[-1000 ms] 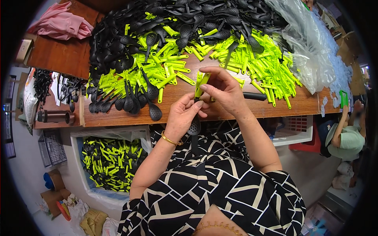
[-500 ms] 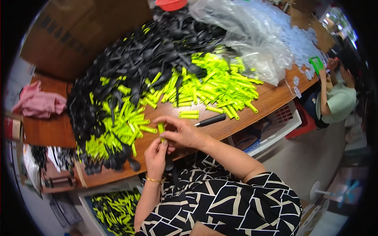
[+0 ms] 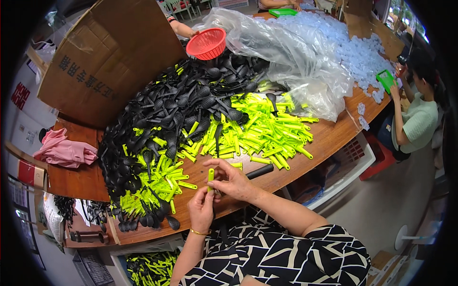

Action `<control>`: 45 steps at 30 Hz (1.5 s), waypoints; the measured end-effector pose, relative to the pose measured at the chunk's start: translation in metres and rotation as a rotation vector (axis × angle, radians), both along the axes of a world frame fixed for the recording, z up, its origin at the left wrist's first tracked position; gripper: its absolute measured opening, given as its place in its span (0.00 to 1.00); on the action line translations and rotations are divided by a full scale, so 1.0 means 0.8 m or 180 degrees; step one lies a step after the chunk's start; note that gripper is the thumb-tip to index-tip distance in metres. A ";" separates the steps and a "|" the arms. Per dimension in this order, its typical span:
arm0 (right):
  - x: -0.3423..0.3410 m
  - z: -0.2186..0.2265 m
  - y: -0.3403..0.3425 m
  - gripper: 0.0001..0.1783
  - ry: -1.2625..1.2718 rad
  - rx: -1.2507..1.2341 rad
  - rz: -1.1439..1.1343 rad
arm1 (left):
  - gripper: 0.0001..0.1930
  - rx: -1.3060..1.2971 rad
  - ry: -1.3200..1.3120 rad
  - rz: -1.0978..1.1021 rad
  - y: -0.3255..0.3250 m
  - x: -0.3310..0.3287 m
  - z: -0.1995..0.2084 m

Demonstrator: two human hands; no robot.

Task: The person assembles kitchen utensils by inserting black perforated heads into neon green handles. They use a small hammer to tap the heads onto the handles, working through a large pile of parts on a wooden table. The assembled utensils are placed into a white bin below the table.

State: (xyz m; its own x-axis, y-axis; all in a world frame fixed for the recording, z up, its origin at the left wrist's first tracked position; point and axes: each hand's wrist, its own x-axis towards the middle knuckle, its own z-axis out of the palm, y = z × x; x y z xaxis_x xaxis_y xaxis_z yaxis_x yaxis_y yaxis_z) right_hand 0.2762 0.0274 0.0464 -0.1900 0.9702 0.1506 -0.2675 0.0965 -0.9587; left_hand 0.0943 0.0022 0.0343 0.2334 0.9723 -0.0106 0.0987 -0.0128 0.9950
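Observation:
A yellow-green plastic handle (image 3: pixel 211 177) stands upright between my two hands above the table's front edge. My left hand (image 3: pixel 202 209) pinches its lower end between thumb and fingers. My right hand (image 3: pixel 234 182) closes on it from the right, thumb and fingertips against its side. Whether a black spoon part is joined below it is hidden by my fingers. Just beyond my hands lie a loose heap of yellow-green handles (image 3: pixel 262 131) and a smaller heap (image 3: pixel 167 183) to the left. Behind them spreads a large pile of black spoon and ladle heads (image 3: pixel 191 100).
A black-handled tool (image 3: pixel 260 171) lies right of my hands. A cardboard box (image 3: pixel 109 57) rises behind the pile. Clear plastic sheeting (image 3: pixel 305 62) and pale-blue pieces (image 3: pixel 358 52) cover the far right. Another person's hand holds a red basket (image 3: pixel 206 44). A co-worker (image 3: pixel 415 114) sits right with a green tray (image 3: pixel 384 80).
The view has shifted, so the scene sits lower and more of the far side shows, including the red basket and the hand on it. Both my hands still hold the yellow-green handle.

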 end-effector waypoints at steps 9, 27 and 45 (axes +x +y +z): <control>0.042 -0.021 -0.007 0.41 -0.0295 0.0304 0.0550 | 0.11 -0.0326 0.0173 -0.0438 -0.012 -0.024 0.014; 0.264 -0.080 -0.001 0.50 -0.3374 -0.0030 -0.2843 | 0.04 -0.0228 -0.0138 0.3397 -0.308 -0.570 -0.188; 0.281 -0.033 0.006 0.78 -0.3710 0.0233 -0.1590 | 0.31 0.0865 0.0235 0.0591 0.055 -0.171 0.102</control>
